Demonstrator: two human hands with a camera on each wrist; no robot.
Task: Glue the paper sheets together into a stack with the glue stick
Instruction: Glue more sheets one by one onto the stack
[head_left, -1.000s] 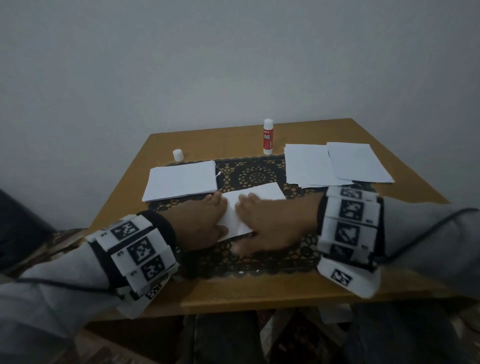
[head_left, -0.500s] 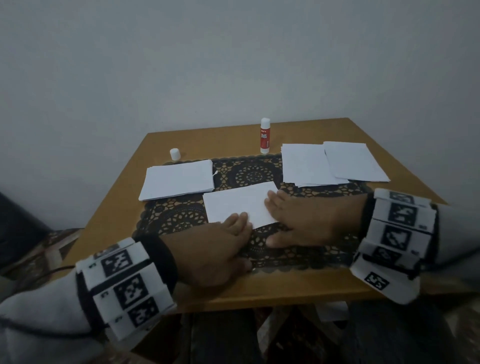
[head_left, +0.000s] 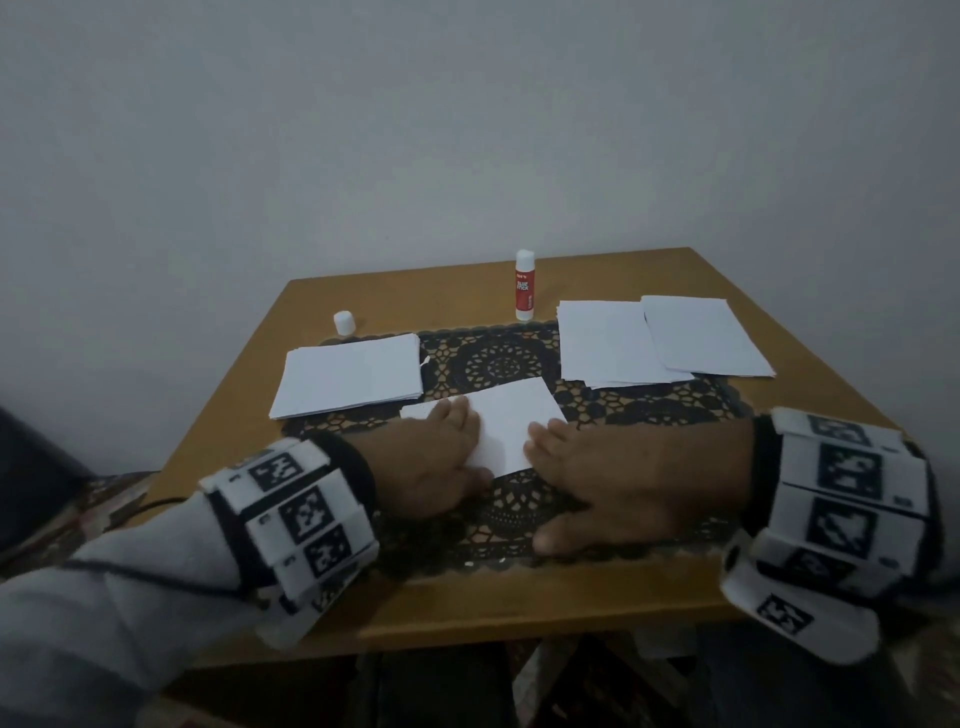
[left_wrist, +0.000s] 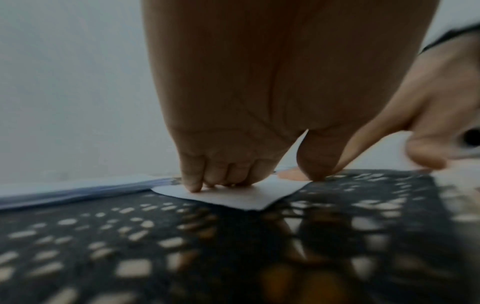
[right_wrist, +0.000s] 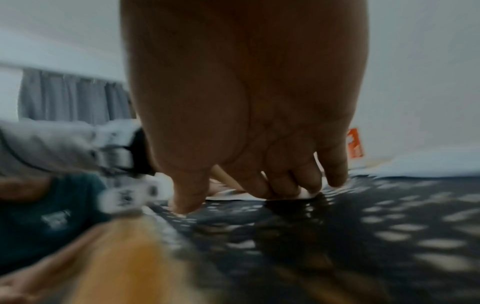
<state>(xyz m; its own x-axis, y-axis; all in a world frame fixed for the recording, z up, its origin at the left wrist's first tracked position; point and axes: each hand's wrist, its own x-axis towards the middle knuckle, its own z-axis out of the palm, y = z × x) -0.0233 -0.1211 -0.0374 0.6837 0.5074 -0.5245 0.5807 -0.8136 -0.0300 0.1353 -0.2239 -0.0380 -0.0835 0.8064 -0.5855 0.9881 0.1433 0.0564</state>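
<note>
Both palms have slid back together since 0.5 s ago, the left hand (head_left: 436, 467) and right hand (head_left: 597, 478) now pressing flat, fingers straight, on the glued sheets (head_left: 511, 423) between them, likely smoothing the bond, glue stick (head_left: 524, 286) standing well beyond their fingertips.

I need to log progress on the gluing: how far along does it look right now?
Done: a neat white paper stack lies at left on the black lace mat. In hand: left hand and right hand press flat on a white sheet mid-mat. Left: loose white sheets at right wait; the red-and-white glue stick stands uncapped, its white cap apart.
</note>
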